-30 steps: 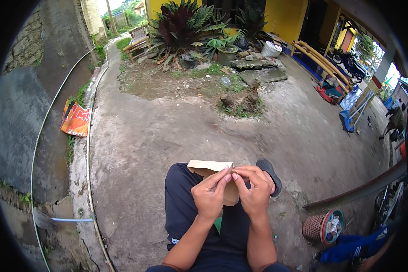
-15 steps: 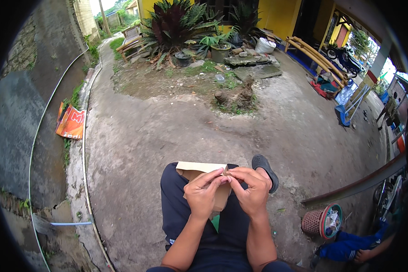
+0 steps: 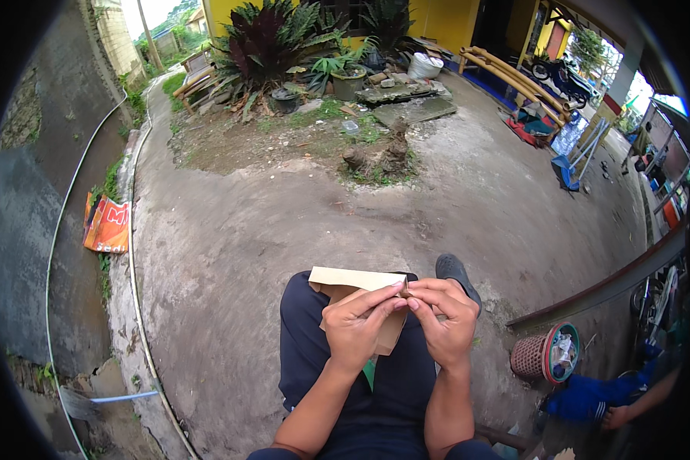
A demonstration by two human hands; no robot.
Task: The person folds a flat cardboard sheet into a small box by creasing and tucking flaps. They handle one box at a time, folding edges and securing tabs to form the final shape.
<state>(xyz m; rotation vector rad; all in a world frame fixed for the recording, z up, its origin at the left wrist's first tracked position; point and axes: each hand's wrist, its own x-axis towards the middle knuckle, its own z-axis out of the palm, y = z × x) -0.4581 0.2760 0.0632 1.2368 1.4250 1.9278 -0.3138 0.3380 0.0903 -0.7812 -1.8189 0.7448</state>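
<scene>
A folded piece of brown kraft paper or thin card (image 3: 356,278) lies over my lap, its paler top edge facing away from me. My left hand (image 3: 353,330) pinches it at the right end of that edge, thumb and fingertips together. Right beside it, my right hand (image 3: 446,320) pinches the same corner, and the fingertips of both hands nearly meet. A small fold of the paper stands up between them. My hands hide part of the sheet. A bit of green (image 3: 369,373) shows below the paper, between my dark trouser legs (image 3: 303,337).
A woven basket (image 3: 530,355) with a green rim stands to my right, beside a person in blue (image 3: 583,399). A metal beam (image 3: 606,287) slants above it. A tree stump (image 3: 383,157) is ahead; an orange sack (image 3: 107,222) lies left by a hose (image 3: 136,261).
Both hands and the paper corner have shifted slightly right in view. The fold at the fingertips stands up more. The whole scene has tilted a little with my head.
</scene>
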